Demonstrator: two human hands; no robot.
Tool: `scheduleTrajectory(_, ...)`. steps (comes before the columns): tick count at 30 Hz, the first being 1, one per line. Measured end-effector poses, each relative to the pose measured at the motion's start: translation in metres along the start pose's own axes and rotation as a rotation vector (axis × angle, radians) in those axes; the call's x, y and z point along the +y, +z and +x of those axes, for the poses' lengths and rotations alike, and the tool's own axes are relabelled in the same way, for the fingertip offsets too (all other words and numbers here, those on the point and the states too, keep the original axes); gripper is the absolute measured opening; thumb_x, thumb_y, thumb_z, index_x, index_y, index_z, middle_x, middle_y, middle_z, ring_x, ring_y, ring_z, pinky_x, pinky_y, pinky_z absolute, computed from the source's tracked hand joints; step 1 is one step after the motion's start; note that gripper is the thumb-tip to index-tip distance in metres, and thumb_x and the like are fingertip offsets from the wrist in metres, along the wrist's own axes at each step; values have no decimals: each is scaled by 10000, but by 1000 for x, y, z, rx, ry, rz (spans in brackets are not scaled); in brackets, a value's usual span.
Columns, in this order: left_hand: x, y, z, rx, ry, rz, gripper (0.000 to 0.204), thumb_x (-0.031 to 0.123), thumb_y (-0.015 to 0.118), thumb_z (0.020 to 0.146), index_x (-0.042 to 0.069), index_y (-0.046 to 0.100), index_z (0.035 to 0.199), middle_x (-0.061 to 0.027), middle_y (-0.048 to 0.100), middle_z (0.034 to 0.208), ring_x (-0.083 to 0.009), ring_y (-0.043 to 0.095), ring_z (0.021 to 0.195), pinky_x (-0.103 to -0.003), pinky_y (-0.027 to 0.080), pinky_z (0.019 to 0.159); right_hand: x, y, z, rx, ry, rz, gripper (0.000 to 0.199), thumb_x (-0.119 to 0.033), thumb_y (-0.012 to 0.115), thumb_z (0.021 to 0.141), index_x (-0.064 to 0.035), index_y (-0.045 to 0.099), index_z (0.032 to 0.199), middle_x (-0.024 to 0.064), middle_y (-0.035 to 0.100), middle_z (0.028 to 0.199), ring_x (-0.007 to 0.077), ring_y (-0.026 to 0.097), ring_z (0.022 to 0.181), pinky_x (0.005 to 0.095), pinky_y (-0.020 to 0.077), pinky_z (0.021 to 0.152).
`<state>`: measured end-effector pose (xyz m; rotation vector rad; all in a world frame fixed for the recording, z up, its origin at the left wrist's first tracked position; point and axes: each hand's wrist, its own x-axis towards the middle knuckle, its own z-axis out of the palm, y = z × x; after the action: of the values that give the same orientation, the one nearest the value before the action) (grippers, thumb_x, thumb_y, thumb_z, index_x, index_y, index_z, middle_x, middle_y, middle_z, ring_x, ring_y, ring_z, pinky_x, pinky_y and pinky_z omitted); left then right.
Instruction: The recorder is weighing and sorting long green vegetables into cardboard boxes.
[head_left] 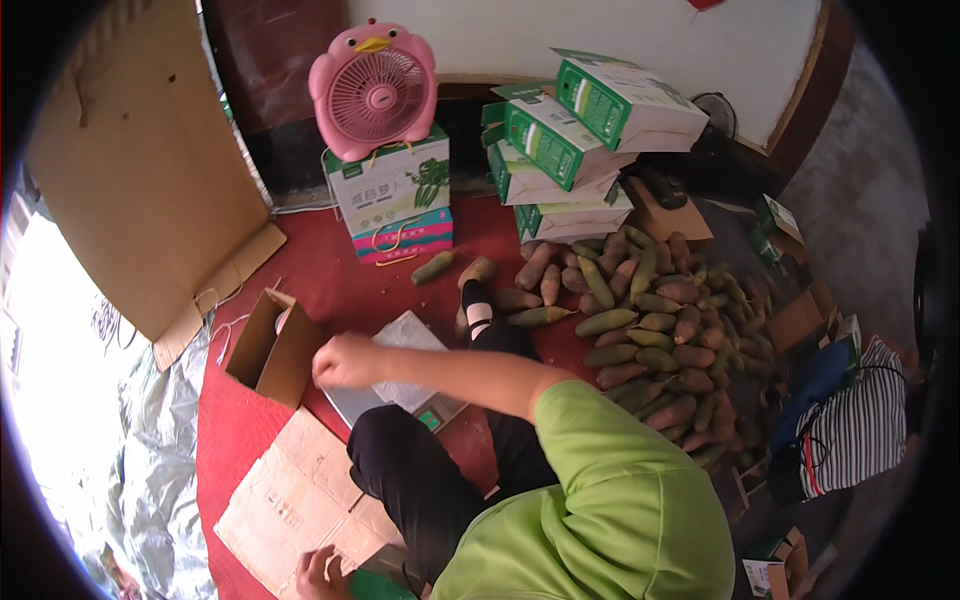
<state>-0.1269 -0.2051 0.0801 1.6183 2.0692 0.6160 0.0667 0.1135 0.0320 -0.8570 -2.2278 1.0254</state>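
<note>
My right arm reaches across to the left, over a flat metal scale with a small green display. My right hand is closed in a loose fist beside an open brown cardboard box. Whether anything is inside its fingers is hidden. Low in the view, my left hand has its fingers bent and apart, with nothing visible between them. It is at the lower edge of a flattened cardboard sheet, close to a green piece partly cut off by the frame.
Many green and reddish-brown radishes are heaped on the red carpet to the right. Behind stand stacked green-white cartons and a pink fan on boxes. A tall cardboard panel and plastic sheeting line the left.
</note>
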Motion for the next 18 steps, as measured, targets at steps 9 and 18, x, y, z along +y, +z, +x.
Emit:
scheduleTrajectory(9,102,86,111,-170,537,-298,151,8,717,731,17,705,881,-131,668,819,-291,652,759,-352,511,689,125,-201,-141,514,426,103,184,-176,665,839,-7,691,905,79,684,767,137,651,701,291,510,612)
scheduleTrajectory(18,148,185,161,-543,520,-457,154,19,682,798,6,713,948,-122,669,816,-226,652,755,-313,506,697,149,-368,-233,1446,638,514,931,-571,699,757,-153,247,1457,111,342,1408,323,393,1224,510,448,820)
